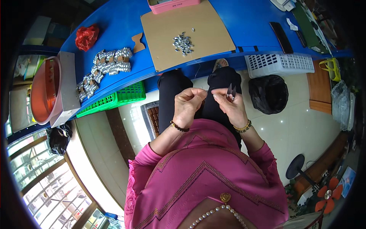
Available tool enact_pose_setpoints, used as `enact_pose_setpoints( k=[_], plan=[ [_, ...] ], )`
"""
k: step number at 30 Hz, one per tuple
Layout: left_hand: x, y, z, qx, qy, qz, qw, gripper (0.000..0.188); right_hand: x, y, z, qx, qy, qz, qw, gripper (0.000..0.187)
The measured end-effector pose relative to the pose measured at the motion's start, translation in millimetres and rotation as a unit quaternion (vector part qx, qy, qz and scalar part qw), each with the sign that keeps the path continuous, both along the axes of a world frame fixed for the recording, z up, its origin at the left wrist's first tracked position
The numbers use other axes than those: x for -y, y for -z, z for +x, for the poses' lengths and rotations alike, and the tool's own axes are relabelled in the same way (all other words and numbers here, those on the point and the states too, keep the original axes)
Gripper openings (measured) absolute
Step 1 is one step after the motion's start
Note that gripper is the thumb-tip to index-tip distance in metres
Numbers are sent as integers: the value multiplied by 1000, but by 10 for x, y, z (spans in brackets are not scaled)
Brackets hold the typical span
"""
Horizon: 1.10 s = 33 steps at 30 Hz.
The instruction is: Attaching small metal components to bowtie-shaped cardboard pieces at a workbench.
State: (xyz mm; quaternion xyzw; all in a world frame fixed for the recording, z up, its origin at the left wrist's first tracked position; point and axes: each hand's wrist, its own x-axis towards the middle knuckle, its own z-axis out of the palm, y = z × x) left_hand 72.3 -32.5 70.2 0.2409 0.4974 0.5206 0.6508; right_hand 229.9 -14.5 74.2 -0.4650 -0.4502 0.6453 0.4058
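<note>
Above my lap, close together, both hands are in a pinch. My left hand [188, 107] has thumb and forefinger pressed together; what they hold is too fine to make out. In my right hand [233, 108] is a small pair of scissors [231, 91], tucked among the fingers with its dark blades pointing away from me. The right thumb and forefinger meet near the left fingertips. Beyond my hands, a pile of shiny silver beads [183, 44] lies on a cardboard sheet [213, 32]. Bundles of silver beads wound on card [111, 62] lie at the left.
The blue table [244, 23] also bears a red plastic bag [86, 37], a cut card piece [138, 42], a pink box [173, 5] and a black phone [281, 37]. Below are a green crate [114, 100], a white basket [282, 65] and a black-lined bin [268, 94].
</note>
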Motion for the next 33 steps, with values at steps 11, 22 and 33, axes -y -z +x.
enact_pose_setpoints(
  k=[11,22,33],
  plan=[
    [-35,38,26,6,30,-1,1000,3,-113,75,-111,-69,-2,-53,996,12],
    [-16,77,19,-70,58,83,992,4,-231,-68,50,-126,-138,-149,971,17],
    [32,269,42,-169,64,145,973,7,-231,-73,18,-57,-144,-154,976,14]
  ],
)
